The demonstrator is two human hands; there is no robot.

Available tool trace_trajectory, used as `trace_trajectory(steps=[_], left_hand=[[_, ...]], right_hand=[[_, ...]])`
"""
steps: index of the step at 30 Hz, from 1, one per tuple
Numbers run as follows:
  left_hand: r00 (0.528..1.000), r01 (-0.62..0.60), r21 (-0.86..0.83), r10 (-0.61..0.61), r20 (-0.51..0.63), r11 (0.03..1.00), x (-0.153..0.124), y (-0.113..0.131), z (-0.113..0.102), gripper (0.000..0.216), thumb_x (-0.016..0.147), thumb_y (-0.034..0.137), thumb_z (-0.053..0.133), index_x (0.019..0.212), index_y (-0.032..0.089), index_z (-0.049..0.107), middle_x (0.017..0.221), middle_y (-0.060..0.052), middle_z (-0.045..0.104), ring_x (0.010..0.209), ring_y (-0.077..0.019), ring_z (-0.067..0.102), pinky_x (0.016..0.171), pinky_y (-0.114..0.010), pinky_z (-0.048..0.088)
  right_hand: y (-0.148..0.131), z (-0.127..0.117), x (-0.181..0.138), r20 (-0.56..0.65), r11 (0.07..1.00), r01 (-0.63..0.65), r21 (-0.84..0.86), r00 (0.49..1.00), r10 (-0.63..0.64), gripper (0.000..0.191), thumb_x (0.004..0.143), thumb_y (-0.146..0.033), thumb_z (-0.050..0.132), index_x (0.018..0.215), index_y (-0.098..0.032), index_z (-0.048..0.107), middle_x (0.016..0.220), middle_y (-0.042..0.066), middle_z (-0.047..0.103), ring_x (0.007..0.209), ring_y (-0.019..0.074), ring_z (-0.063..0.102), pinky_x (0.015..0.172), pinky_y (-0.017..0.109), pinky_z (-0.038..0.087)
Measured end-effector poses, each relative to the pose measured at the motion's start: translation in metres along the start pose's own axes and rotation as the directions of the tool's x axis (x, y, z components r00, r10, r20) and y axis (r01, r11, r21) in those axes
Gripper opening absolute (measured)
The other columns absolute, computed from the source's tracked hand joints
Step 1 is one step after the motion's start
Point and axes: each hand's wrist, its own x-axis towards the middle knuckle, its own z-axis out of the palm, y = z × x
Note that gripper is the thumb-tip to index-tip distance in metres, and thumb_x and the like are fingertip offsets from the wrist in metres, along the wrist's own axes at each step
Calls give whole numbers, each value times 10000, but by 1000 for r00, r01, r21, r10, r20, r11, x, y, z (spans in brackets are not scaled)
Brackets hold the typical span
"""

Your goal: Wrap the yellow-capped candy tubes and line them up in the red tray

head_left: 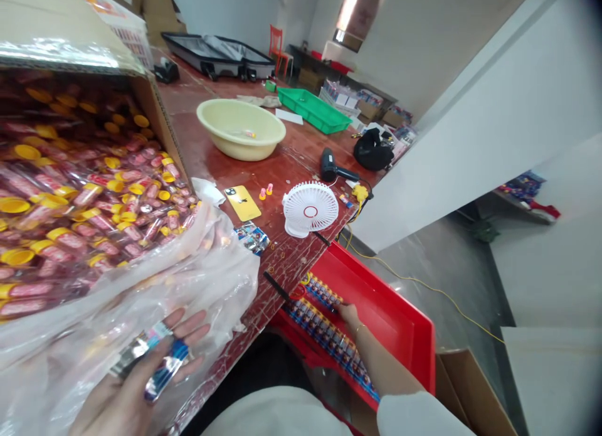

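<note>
My left hand (pixel 155 367) is palm up over the plastic liner (pixel 226 279) of a carton. Its thumb presses on shiny foil packets, one blue (pixel 167 368) and one silver (pixel 141 348), while the fingers extend past them. Down in the red tray (pixel 399 310), my right hand (pixel 348 313) is closed at the end of a short row of small blue-and-yellow wrapped tubes (pixel 324 293); its fingertips are partly hidden. A longer row of such tubes (pixel 329 339) lies alongside. The carton (pixel 169 125) holds many clear tubes with yellow caps and pink contents (pixel 98 219).
On the red table (pixel 282 166) are a white fan (pixel 310 209), a yellow phone (pixel 242 203), foil packets (pixel 253 237), a cream basin (pixel 241 132), a hair dryer (pixel 335 166) and a green tray (pixel 313 110). A yellow cable (pixel 423 284) crosses the floor. An open cardboard box (pixel 470 386) stands beside the red tray.
</note>
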Motion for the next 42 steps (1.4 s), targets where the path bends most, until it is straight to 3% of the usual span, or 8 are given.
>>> trace_trajectory(steps=[7,8,10,13,18,23,35,42], left_hand=[[992,-126,67,124,35,990,-16,4,-19,371,541,354,831,856,186,734,821,-84,773,805,-293,708,608,-318,580],[989,-151,70,150,20,986,-15,5,-23,354,545,370,825,822,168,738,779,-94,770,779,-288,707,586,-311,570],[981,-194,61,195,-10,979,-14,7,-32,325,539,382,824,745,146,738,674,-89,749,668,-246,692,528,-276,540],[972,-226,20,227,-55,974,-16,9,-45,298,539,396,822,665,147,715,541,-31,681,496,-151,605,479,-226,499],[974,-203,-46,197,-115,978,-26,8,-69,297,581,431,791,602,161,671,525,-2,630,475,-134,576,486,-226,498],[965,-246,-75,236,-117,966,-33,8,-88,260,585,374,807,655,140,719,589,-58,702,582,-170,631,555,-234,503],[943,-311,-15,307,-128,950,-24,11,-87,281,690,435,709,658,158,673,579,-8,625,570,-148,573,581,-253,496],[920,-388,23,389,-42,921,-27,13,-93,266,682,410,716,764,157,731,668,-43,725,667,-194,650,689,-284,491]], right_hand=[[-62,-16,-38,-61,908,414,74,910,-410,295,757,-267,604,1008,-140,518,956,86,555,902,244,564,791,392,470],[-83,-9,-53,-54,829,547,119,837,-545,299,738,-272,615,998,-159,520,974,88,549,927,248,550,831,405,450],[-136,13,-97,-56,514,820,250,543,-838,254,729,-266,632,954,-193,538,991,90,554,946,249,542,875,435,416],[-222,61,-192,53,158,839,521,153,-987,196,780,-180,580,961,-240,531,1006,85,557,984,244,536,876,431,420],[-316,161,-333,538,206,786,583,-184,-822,179,781,-135,551,937,-221,539,985,68,602,1020,224,529,936,383,390],[-332,213,-366,738,303,823,480,-193,-646,252,669,-61,638,871,-180,543,734,38,606,771,223,593,744,364,452],[-334,221,-356,825,486,736,471,-172,-538,294,648,-80,658,877,-181,504,593,-78,485,525,88,481,537,209,387],[-336,154,-340,706,531,522,667,-215,-675,391,774,-166,564,1107,-254,378,688,-81,418,523,72,441,484,181,360]])
